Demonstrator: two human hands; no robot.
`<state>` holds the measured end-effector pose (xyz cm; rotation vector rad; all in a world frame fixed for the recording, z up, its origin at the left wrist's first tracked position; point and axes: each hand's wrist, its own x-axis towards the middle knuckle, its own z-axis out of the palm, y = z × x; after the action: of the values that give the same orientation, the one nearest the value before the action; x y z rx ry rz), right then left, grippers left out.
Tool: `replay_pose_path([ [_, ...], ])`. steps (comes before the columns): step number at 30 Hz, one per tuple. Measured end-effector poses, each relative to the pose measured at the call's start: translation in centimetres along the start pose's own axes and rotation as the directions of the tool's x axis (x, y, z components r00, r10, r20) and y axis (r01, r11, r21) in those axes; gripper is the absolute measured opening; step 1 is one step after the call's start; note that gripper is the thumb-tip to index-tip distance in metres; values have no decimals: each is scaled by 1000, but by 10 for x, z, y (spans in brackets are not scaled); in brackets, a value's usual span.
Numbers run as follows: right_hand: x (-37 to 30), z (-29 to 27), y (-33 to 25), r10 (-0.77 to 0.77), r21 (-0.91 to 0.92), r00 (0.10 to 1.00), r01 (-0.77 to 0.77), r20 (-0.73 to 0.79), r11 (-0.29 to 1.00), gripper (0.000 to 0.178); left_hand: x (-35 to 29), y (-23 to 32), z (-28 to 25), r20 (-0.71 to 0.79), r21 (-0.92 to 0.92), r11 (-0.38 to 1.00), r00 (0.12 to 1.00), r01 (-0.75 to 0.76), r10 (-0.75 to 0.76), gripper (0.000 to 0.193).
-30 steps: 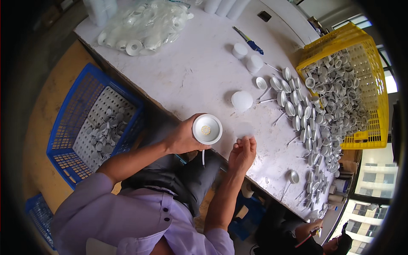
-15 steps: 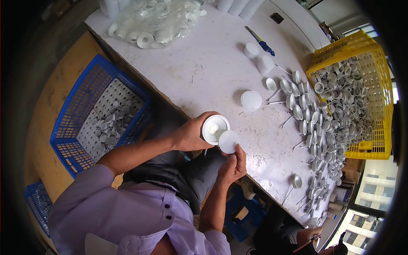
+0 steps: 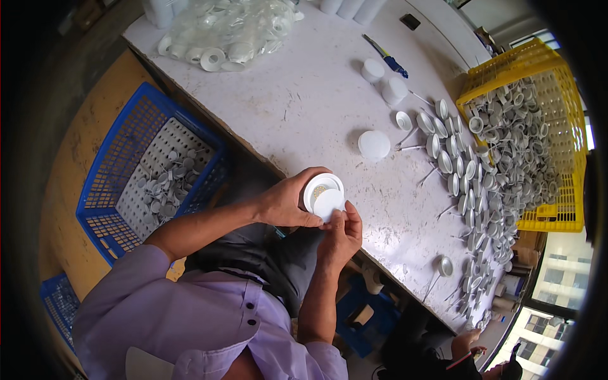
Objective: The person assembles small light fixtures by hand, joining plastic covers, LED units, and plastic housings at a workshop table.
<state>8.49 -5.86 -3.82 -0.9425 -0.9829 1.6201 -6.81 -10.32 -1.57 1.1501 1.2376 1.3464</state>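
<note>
My left hand (image 3: 285, 202) is wrapped round a white round lamp housing (image 3: 335, 180), its open side turned up and a yellowish dotted round plate inside it. Pinched in my right hand (image 3: 342, 233) is a thin white disc (image 3: 329, 205), which lies tilted across the housing's mouth and covers its lower right part. The disc's far edge sits inside the rim; whether it is seated cannot be told. Both hands are just off the table's near edge. Beyond them on the table stands a short stack of white discs (image 3: 374, 145).
Many white housings with wires (image 3: 445, 163) crowd the table's right side, by a tilted yellow crate (image 3: 551, 218) of more. Further back lie disc stacks (image 3: 395, 91), a blue-handled cutter (image 3: 394, 63) and a bag of white rings (image 3: 234, 31). A blue crate (image 3: 95, 171) stands left. Another person's hand (image 3: 465, 342) shows lower right.
My right hand has moved slightly left and brought the disc from the housing's lower right edge over its mouth. My left hand keeps hold of the housing.
</note>
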Motion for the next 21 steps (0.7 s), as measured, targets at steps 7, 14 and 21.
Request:
replay_pose_path([
  [7,-3,12,3,83,42,996,-82,-22,996,24,1,1,1,-5,90,995,999,39,-38,67],
  [14,-3,18,6,90,78,995,-87,-34,993,21,0,-3,0,-17,65,997,999,48,-47,61],
  [21,-1,22,5,97,48,994,-95,-49,994,21,1,-6,0,-39,86,996,999,15,-12,54],
])
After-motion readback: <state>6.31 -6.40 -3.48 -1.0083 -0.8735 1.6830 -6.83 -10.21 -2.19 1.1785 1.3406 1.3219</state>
